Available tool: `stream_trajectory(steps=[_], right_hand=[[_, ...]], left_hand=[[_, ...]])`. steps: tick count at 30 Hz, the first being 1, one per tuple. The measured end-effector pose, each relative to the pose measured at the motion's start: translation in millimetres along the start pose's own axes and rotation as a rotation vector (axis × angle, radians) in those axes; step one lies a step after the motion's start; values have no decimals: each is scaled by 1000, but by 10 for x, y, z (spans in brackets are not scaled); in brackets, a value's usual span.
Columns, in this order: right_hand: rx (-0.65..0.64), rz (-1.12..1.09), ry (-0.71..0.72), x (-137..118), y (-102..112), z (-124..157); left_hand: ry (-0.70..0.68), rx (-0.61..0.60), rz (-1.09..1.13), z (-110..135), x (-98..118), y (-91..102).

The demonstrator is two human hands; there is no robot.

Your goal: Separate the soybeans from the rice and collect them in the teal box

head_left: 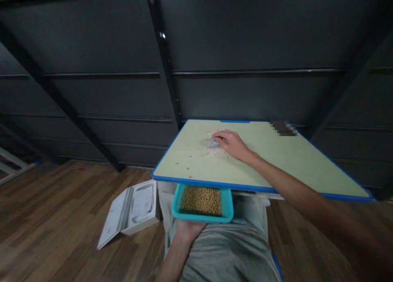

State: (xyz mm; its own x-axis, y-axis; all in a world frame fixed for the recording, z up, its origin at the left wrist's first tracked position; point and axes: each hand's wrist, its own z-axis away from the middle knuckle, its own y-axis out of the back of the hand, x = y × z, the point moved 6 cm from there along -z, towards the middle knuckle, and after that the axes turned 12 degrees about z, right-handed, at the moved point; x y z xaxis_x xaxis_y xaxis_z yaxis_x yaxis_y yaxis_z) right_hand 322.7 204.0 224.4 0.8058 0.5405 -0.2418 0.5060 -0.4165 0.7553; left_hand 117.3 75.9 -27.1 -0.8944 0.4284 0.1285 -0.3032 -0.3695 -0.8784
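Observation:
My left hand [188, 228] supports a turquoise plastic basket [227, 206] from below, at the table's front edge and above my lap. Inside it lies a layer of round tan beans [201, 201], which look like soybeans. Over the table, my right hand [231, 143] bends its fingers down around a small whitish, see-through thing [211, 143], whose kind I cannot make out. Pale grains [219, 152] are spread around and beneath those fingers. Several loose tan beans [188, 168] are scattered on the tabletop to the left.
The pale folding table [294, 163] has a blue rim. A dark, pixelated object [284, 128] lies at its back right. On the wooden floor to the left stands an opened white box [143, 204]. Dark panels [245, 32] rise behind the table.

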Motion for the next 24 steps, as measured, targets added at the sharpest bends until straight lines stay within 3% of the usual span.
stream_trajectory(steps=[10,24], right_hand=[[-23,-176,-34,19,-63,10],[-42,-145,-5,-96,-65,43]], left_hand=[[0,16,-55,114,-35,-182],[38,-33,-37,-21,-22,-14]])
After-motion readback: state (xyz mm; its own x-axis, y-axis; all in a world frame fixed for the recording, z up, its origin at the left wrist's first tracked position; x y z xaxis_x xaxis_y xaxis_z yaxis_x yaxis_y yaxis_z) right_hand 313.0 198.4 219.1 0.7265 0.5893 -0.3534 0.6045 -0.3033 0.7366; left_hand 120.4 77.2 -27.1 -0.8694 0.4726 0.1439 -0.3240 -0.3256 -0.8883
